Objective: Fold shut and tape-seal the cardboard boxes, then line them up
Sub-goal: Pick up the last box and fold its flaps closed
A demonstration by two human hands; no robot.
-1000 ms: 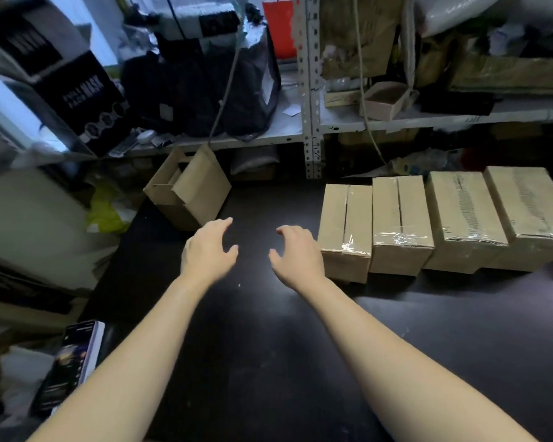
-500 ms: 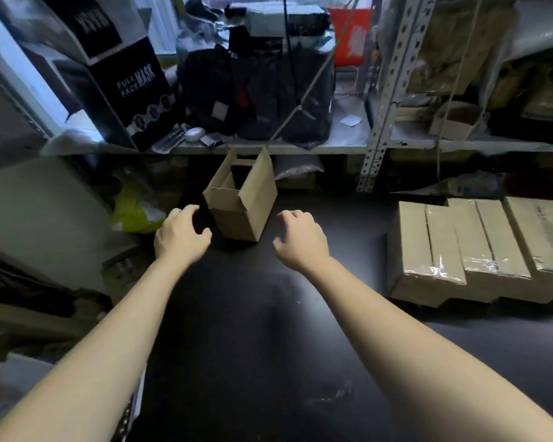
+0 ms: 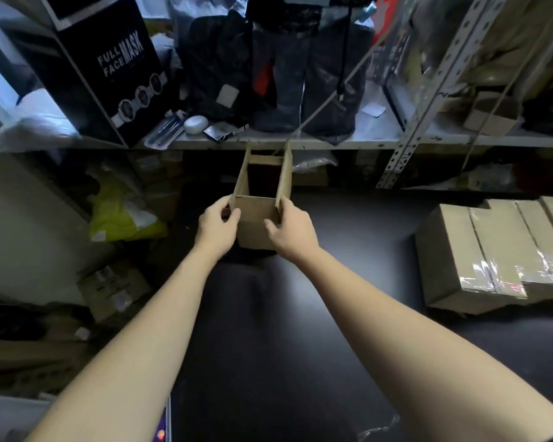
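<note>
Left fingers (image 3: 217, 206): curled round the near left corner of the box (image 3: 257, 220), thumb laid on its near face. Left hand (image 3: 219, 229) grips the box.

Right fingers (image 3: 288, 204): curled round the near right corner, against the base of the right flap; thumb on the near face. Right hand (image 3: 292, 232) grips the box too.

Both forearms reach straight out from the bottom of the view, the box between the two hands.

Box: plain cardboard, top open, inside dark. The long side flaps stand upright. It sits at the far side of the table (image 3: 348, 314), right below the lip of the shelf (image 3: 348, 142). Cannot tell whether its base touches the table or is just off it.

Sealed boxes (image 3: 454, 260): a row at the right of the table, side by side and touching, with clear tape glinting over their near ends. The view's edge cuts the row off. Well apart from the open box.

Around: black mask carton (image 3: 109, 68) tilted on the shelf at left; dark bags beside it; perforated metal upright (image 3: 406, 148) at right; yellow bag (image 3: 122, 215) off the table's left edge, low.
</note>
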